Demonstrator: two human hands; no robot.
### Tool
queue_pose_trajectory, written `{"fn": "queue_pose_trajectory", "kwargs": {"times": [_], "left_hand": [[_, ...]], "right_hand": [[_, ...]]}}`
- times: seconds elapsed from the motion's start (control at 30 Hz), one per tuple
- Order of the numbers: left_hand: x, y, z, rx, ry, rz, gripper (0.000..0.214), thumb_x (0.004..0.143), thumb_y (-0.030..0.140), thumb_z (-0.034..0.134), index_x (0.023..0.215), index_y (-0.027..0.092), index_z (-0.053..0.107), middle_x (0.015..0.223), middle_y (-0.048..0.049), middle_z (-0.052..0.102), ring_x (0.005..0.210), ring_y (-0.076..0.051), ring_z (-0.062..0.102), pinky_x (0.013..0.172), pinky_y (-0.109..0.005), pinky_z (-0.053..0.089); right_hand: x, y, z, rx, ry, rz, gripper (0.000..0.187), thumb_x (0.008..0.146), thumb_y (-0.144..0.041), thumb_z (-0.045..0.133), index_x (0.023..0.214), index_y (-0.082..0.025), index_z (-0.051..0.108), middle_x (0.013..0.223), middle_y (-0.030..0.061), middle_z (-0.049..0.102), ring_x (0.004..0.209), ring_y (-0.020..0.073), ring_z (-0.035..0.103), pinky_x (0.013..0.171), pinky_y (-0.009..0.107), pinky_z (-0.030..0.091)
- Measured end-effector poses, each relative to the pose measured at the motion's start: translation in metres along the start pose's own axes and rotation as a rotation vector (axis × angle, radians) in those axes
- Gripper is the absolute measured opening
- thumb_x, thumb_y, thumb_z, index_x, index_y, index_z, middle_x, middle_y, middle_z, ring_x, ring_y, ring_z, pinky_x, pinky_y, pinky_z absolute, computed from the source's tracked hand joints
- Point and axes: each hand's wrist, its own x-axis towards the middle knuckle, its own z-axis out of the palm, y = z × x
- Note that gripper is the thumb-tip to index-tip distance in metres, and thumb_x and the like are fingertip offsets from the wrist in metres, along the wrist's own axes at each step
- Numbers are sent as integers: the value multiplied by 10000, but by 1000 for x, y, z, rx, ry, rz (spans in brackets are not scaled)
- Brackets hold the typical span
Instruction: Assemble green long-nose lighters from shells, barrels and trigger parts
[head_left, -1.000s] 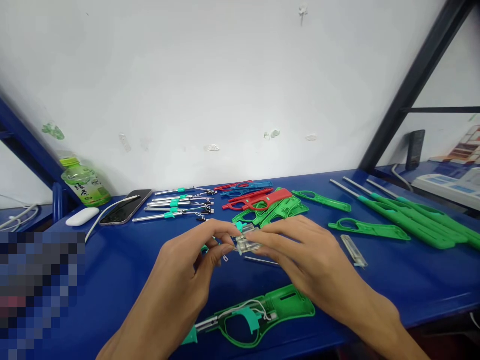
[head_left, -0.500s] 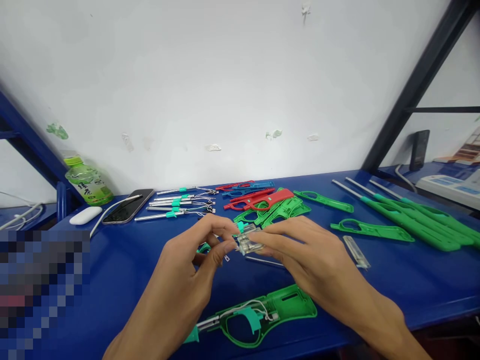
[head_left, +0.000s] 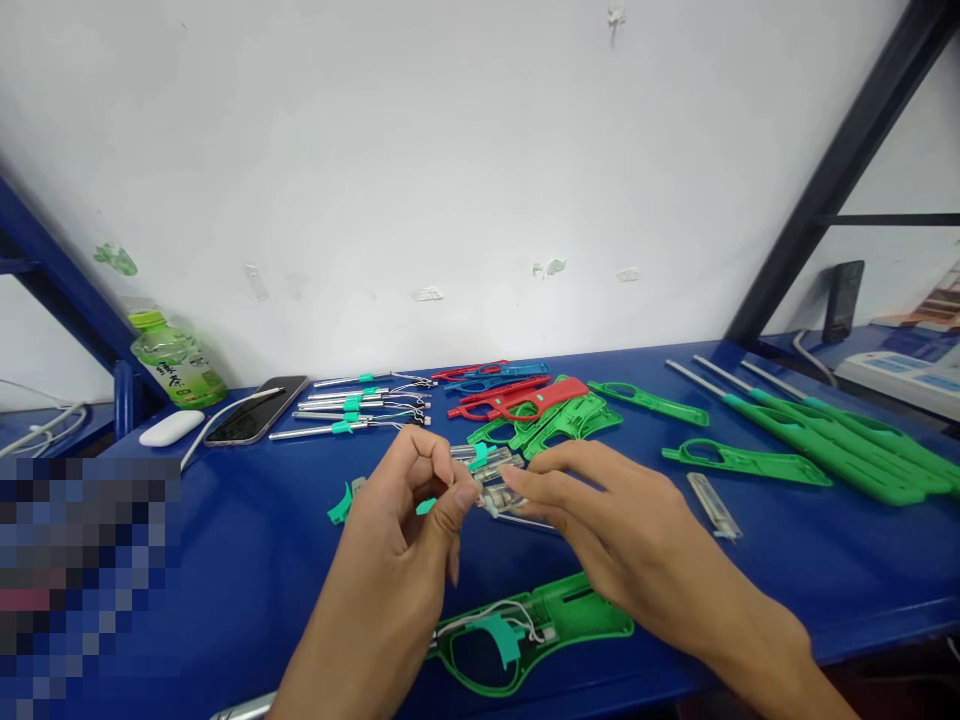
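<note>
Between my hands is a small clear plastic fuel tank (head_left: pixel 501 497), held just above the blue table. My right hand (head_left: pixel 626 520) grips its body with thumb and fingertips. At its left end, my left hand (head_left: pixel 409 545) pinches with thumb and forefinger; whatever small part lies in that pinch is hidden. Below them lies an open green lighter half-shell (head_left: pixel 589 612) with a teal trigger (head_left: pixel 501 638) and white wires inside. My left forearm covers part of its metal tube (head_left: pixel 247 708). Behind the fingers are more clear tanks and teal pieces (head_left: pixel 341 505), partly hidden.
Metal tubes (head_left: pixel 322 432) with wires lie at the back left, near a phone (head_left: pixel 259 412) and a bottle (head_left: pixel 176 362). Red shells (head_left: pixel 517 400) and green shells (head_left: pixel 577 420) are piled centrally. Long green lighters (head_left: pixel 832 440) and another clear tank (head_left: pixel 712 505) lie right.
My left hand has shifted slightly right and down, its forearm now covering the shell's left end. A teal piece left of the hand has come into view. My right hand keeps its grip.
</note>
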Motion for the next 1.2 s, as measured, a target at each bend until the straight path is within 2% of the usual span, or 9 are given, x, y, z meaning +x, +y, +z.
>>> {"fn": "queue_pose_trajectory", "kwargs": {"times": [0.13, 0.3, 0.4, 0.5, 0.7, 0.83, 1.0, 1.1, 1.2], "left_hand": [[1, 6, 3, 13, 28, 66, 243, 1038, 369, 613, 878, 270, 460, 766, 100, 581, 559, -64, 559, 542, -182, 484], [3, 17, 12, 112, 133, 177, 244, 939, 265, 578, 759, 271, 414, 675, 85, 571, 567, -71, 584, 542, -159, 509], [3, 17, 14, 91, 149, 179, 211, 953, 267, 577, 795, 274, 436, 690, 91, 599, 567, -70, 599, 547, -163, 519], [4, 16, 10, 46, 102, 124, 168, 970, 305, 619, 874, 274, 485, 717, 96, 635, 591, -73, 619, 570, -169, 532], [5, 14, -1, -116, -26, -17, 322, 946, 443, 781, 878, 247, 535, 686, 96, 631, 596, -67, 615, 593, -162, 515], [2, 9, 0, -204, -117, -87, 347, 1020, 550, 733, 968, 256, 557, 714, 90, 666, 664, -73, 631, 639, -160, 510], [2, 10, 5, -227, -163, -42, 286, 1089, 497, 641, 983, 268, 506, 702, 97, 676, 588, -68, 580, 553, -157, 469], [0, 11, 7, -180, -101, 32, 264, 1091, 484, 634, 989, 280, 501, 709, 101, 654, 559, -69, 549, 490, -152, 431], [-4, 9, 9, -101, -22, 98, 206, 1104, 438, 627, 1016, 296, 508, 798, 96, 631, 623, -65, 586, 518, -154, 448]], "right_hand": [[1, -4, 0, 24, -36, 8, 276, 1056, -39, 491, 1200, -229, 631, 1061, 56, 726, 873, 181, 679, 763, 300, 572], [2, -6, 0, 23, -30, -1, 301, 1037, -15, 480, 1207, -221, 619, 1020, 46, 691, 836, 166, 627, 725, 275, 548], [3, -5, 0, 35, -26, 0, 282, 1045, -18, 470, 1189, -214, 614, 997, 40, 674, 822, 160, 609, 712, 266, 538], [2, -5, -1, 40, 4, -10, 239, 1066, -39, 479, 1179, -207, 607, 993, 35, 669, 816, 148, 611, 709, 253, 532], [0, -5, 0, 69, 62, -20, 245, 1090, -67, 494, 1250, -207, 614, 1055, 40, 701, 887, 141, 670, 787, 243, 566], [0, -4, 2, 77, 70, -17, 250, 1101, -86, 503, 1294, -201, 613, 1083, 53, 721, 921, 150, 700, 816, 263, 581], [1, -4, 1, 58, 45, -14, 227, 1099, -93, 501, 1257, -209, 613, 1069, 51, 730, 908, 162, 702, 789, 279, 591], [1, -5, 1, 60, 43, -17, 253, 1096, -88, 494, 1281, -215, 611, 1076, 51, 731, 909, 164, 699, 792, 281, 596], [0, -5, 1, 75, 48, -21, 279, 1089, -71, 490, 1296, -215, 607, 1087, 49, 732, 923, 159, 696, 812, 274, 591]]}}
